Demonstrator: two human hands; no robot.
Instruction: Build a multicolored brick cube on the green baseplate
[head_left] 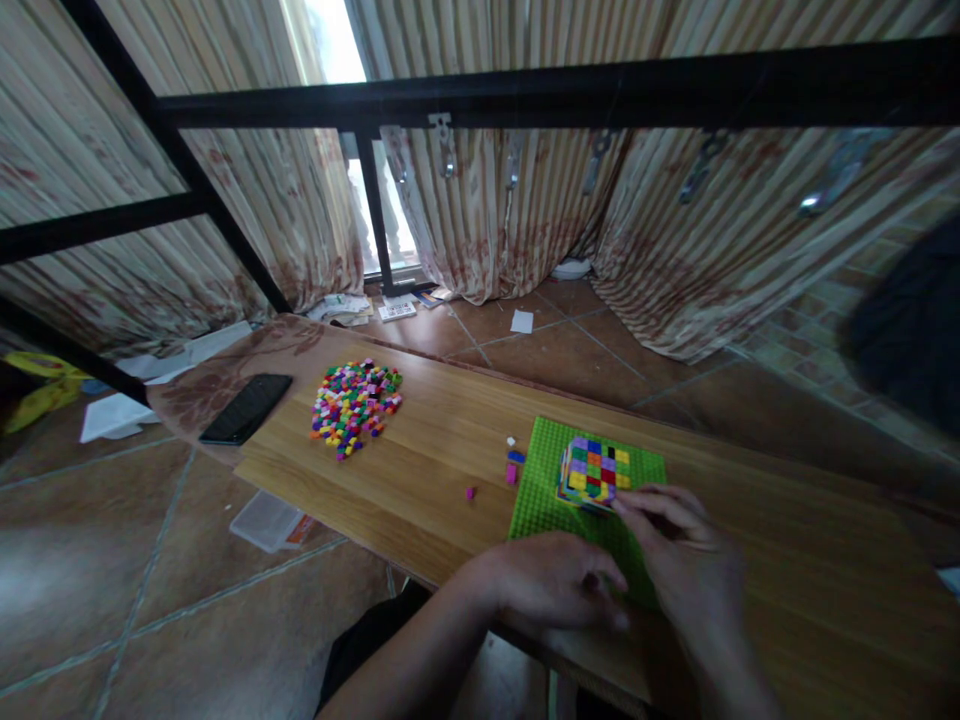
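Note:
A square stack of multicoloured building bricks (592,468) stands on the green baseplate (534,490), its top a patchwork of yellow, red, blue, purple and green. My right hand (679,535) is at the stack's front right corner, thumb and forefinger pinched there; whatever lies between the fingertips is too small to make out. Over the plate's front edge hovers my left hand (559,580), palm down, its fingers loosely bent and apart with nothing visible in them. Left of the plate lie a magenta brick (511,473), a blue brick (516,456), a white brick (511,441) and a smaller magenta brick (470,493).
A heap of loose coloured bricks (356,402) lies on the left of the wooden board (420,440). Farther left is a black phone (246,408). A clear plastic container (266,520) sits on the tiled floor. Behind the table runs a black metal frame (525,95) before striped curtains.

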